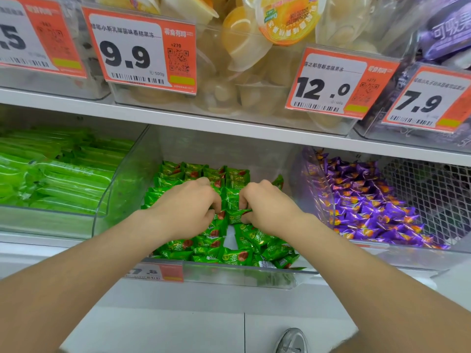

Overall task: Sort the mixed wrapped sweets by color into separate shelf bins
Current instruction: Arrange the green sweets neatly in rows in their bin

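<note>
Both my hands are inside the middle clear bin (244, 275), which holds several green wrapped sweets (257, 242). My left hand (188, 207) has its fingers curled down among green sweets near the bin's middle. My right hand (267, 205) pinches a green sweet (237, 215) between thumb and fingers. The two hands almost touch. The bin to the right (313, 179) holds purple wrapped sweets (369, 207). What lies under my palms is hidden.
A bin of long green packets (58, 174) stands at the left. The upper shelf carries clear bins of yellow jelly cups (244, 47) and purple packs (448, 29), with orange price tags (142, 49) on their fronts. A shoe (293, 341) shows on the floor below.
</note>
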